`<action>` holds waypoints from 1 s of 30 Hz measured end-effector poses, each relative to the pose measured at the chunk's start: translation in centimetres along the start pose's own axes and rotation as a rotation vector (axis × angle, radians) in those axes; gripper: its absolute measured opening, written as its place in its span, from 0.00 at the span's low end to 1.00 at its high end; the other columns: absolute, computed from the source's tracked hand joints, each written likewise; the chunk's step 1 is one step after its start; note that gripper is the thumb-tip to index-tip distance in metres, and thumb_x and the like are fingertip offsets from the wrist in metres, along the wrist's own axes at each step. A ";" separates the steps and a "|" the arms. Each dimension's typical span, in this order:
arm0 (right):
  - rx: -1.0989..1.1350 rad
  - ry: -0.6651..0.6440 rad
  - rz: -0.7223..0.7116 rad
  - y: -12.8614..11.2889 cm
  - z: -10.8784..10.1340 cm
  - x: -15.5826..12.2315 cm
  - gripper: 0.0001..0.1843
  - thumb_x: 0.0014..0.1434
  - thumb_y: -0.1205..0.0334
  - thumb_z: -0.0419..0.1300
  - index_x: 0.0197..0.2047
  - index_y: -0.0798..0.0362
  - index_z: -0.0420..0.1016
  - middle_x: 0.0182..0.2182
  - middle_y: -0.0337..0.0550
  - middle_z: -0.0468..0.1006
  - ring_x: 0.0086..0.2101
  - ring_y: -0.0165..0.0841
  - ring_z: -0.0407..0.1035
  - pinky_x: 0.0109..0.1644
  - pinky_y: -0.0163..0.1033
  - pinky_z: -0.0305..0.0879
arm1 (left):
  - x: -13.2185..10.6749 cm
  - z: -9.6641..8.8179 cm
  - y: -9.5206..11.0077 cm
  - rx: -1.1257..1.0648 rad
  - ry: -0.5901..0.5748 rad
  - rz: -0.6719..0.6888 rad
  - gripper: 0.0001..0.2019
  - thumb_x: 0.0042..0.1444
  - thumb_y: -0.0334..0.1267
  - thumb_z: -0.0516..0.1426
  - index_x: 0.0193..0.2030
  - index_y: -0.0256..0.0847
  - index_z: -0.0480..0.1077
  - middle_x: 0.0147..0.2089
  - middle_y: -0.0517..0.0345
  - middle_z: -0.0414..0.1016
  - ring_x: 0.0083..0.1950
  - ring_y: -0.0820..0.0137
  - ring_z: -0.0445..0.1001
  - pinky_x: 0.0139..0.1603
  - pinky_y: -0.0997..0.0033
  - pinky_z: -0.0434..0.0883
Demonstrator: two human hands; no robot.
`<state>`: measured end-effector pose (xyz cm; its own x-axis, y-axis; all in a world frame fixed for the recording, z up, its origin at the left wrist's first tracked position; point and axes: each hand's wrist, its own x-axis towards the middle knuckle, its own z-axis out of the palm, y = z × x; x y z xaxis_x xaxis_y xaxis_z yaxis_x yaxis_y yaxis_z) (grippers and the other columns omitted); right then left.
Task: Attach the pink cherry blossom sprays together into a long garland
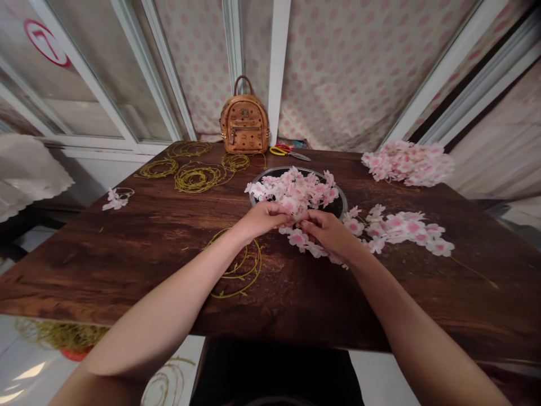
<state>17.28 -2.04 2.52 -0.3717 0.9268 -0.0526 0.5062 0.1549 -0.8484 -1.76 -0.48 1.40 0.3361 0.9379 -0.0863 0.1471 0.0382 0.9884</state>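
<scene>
Showing nearest, cut off by the lower frame edge: dark clothing. Lying beneath the table at left: a tangle of yellow-green stems, partly covered by tabletop and forearm, with something red below, hard to make out. Passing under the left forearm, so partly hidden: a stem coil with short side nubs.

Pinching at pink-and-white blossoms with left hand and right hand, thumbs and forefingers closing, fingertips nearly meeting; concealing the exact part gripped. Displaying thin, ruffled petals, white shading to deeper pink centres, clustering densely. Lying over a dark round tray with pale rim and spilling past its near side, partly behind the right hand; covering most of the tray's floor.

Resting at right: a blossom spray, trailing one bare stem. Lying farther left: a small pale sprig and several coils. Sitting at far right: a blossom heap, its stems mostly hidden. Standing at back: a brown backpack, beside red-and-yellow-handled scissors.
</scene>
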 end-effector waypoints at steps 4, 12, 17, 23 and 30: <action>-0.030 -0.013 -0.019 0.0 -0.1 -0.1 0.06 0.57 0.62 0.53 0.33 0.53 0.70 0.21 0.36 0.68 0.20 0.27 0.59 0.23 0.33 0.55 | 0.0 -0.1 -0.1 0.042 -0.035 0.027 0.06 0.52 0.35 0.61 0.33 0.35 0.78 0.30 0.56 0.77 0.27 0.76 0.68 0.29 0.75 0.62; -0.082 -0.052 -0.086 0.8 -0.9 0.2 0.07 0.56 0.59 0.56 0.31 0.53 0.70 0.24 0.39 0.73 0.25 0.30 0.65 0.29 0.36 0.60 | 0.1 -0.2 -0.4 0.010 -0.082 0.039 0.06 0.52 0.36 0.61 0.33 0.35 0.78 0.29 0.57 0.77 0.28 0.77 0.66 0.30 0.75 0.61; -0.144 -0.115 -0.127 0.8 -1.3 0.2 0.08 0.57 0.59 0.55 0.29 0.53 0.69 0.24 0.38 0.74 0.25 0.30 0.65 0.31 0.36 0.58 | -0.1 -0.3 -0.2 0.008 -0.113 0.039 0.06 0.52 0.37 0.62 0.32 0.35 0.78 0.29 0.58 0.76 0.28 0.77 0.66 0.31 0.75 0.61; -0.163 -0.095 -0.174 0.6 -1.1 0.2 0.07 0.58 0.60 0.55 0.30 0.52 0.69 0.25 0.38 0.75 0.27 0.31 0.66 0.32 0.36 0.59 | -0.1 -0.3 -0.3 0.012 -0.148 0.028 0.07 0.52 0.38 0.62 0.30 0.36 0.77 0.27 0.60 0.74 0.28 0.78 0.66 0.32 0.74 0.61; -0.211 -0.080 -0.182 0.2 -0.7 -0.1 0.07 0.58 0.62 0.54 0.31 0.53 0.70 0.26 0.39 0.75 0.28 0.31 0.66 0.32 0.36 0.59 | -0.1 -0.3 -0.5 0.039 -0.147 0.040 0.07 0.53 0.37 0.61 0.30 0.36 0.77 0.27 0.59 0.75 0.28 0.77 0.67 0.31 0.74 0.62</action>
<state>17.94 -1.84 2.70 -0.5276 0.8485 0.0420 0.5729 0.3919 -0.7199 -2.15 -0.51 1.00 0.4747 0.8776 -0.0673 0.1662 -0.0143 0.9860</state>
